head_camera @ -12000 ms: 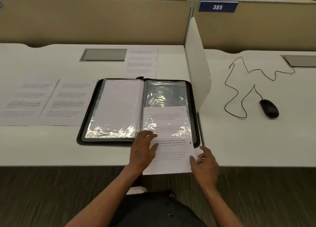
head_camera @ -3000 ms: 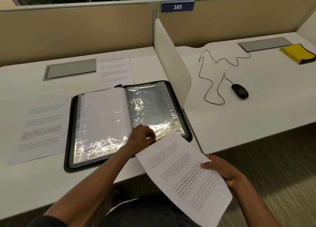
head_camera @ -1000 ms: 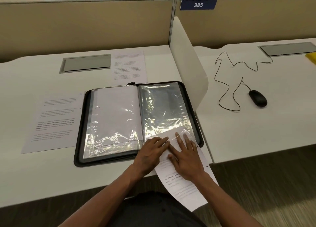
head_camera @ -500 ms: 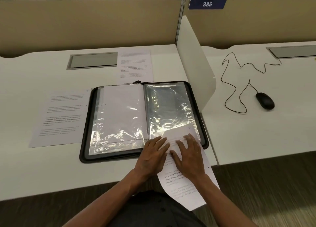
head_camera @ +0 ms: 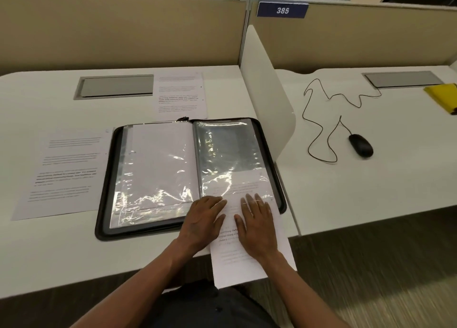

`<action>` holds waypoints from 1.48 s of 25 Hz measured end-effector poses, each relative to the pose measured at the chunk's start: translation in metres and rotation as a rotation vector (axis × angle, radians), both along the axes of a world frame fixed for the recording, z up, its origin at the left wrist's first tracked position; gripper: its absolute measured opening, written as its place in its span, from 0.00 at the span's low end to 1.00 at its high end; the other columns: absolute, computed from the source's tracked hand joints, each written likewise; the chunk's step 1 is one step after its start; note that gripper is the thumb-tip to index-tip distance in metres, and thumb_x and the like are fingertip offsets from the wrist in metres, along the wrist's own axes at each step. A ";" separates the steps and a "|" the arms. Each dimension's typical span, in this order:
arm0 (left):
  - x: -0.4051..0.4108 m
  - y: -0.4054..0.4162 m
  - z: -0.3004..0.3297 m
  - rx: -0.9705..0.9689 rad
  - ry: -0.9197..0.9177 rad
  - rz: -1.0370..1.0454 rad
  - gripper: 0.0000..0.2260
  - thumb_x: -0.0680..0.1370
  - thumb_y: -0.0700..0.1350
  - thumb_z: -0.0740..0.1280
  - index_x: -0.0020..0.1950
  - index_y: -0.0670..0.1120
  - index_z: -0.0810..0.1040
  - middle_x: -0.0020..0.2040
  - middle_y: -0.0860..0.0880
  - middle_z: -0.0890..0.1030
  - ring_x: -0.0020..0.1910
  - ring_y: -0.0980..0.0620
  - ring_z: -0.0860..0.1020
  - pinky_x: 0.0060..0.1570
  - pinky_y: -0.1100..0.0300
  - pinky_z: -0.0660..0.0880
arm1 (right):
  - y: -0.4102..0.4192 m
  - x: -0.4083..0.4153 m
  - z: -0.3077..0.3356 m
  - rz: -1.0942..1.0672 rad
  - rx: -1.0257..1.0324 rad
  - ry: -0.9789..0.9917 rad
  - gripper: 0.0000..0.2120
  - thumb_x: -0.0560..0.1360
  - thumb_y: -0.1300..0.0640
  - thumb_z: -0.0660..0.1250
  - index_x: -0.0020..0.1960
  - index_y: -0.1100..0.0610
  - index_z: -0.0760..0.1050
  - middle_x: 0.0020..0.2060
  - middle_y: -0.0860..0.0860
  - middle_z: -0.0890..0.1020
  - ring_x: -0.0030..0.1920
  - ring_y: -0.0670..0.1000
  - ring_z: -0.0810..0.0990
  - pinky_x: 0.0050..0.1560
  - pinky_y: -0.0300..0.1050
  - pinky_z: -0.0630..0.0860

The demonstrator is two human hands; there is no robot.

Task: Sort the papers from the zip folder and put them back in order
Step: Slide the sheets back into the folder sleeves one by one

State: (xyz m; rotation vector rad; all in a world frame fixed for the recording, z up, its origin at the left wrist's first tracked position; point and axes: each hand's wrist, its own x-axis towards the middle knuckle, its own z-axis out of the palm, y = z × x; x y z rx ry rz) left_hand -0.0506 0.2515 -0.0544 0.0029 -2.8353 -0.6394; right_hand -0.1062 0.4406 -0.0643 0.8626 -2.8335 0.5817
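Now both hands lie flat, fingers straight: left hand point(head_camera: 202, 219) and right hand point(head_camera: 257, 225) press the printed sheet point(head_camera: 249, 266), its top edge ahead of the fingertips inside the zip folder point(head_camera: 106, 191) sleeve

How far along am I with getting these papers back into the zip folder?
Done: the left sleeve of the open folder already holds a sheet. In hand: your left hand and right hand are flat on a page that is partly inside the right sleeve, its lower half hanging off the desk. Left: two loose sheets, one left of the folder, one behind it.
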 end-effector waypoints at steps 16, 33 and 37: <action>-0.022 -0.003 0.009 -0.086 0.004 -0.022 0.11 0.77 0.48 0.61 0.48 0.49 0.83 0.47 0.52 0.83 0.47 0.49 0.78 0.51 0.50 0.73 | 0.093 0.062 0.044 -0.808 -1.238 -1.218 0.13 0.78 0.58 0.68 0.59 0.65 0.78 0.54 0.61 0.84 0.54 0.60 0.83 0.49 0.52 0.79; -0.014 0.006 0.024 0.050 0.033 0.064 0.03 0.74 0.41 0.73 0.46 0.45 0.82 0.43 0.49 0.82 0.41 0.48 0.79 0.39 0.52 0.76 | 0.015 0.039 0.048 -0.701 -1.276 -1.228 0.22 0.75 0.70 0.71 0.65 0.52 0.75 0.60 0.54 0.83 0.61 0.56 0.81 0.66 0.60 0.76; -0.011 0.005 0.025 0.056 0.054 0.053 0.07 0.77 0.45 0.66 0.46 0.46 0.82 0.43 0.50 0.83 0.41 0.49 0.80 0.38 0.53 0.77 | -0.017 0.018 0.050 -0.689 -1.166 -1.136 0.27 0.76 0.67 0.72 0.72 0.53 0.70 0.62 0.53 0.80 0.63 0.55 0.78 0.66 0.58 0.76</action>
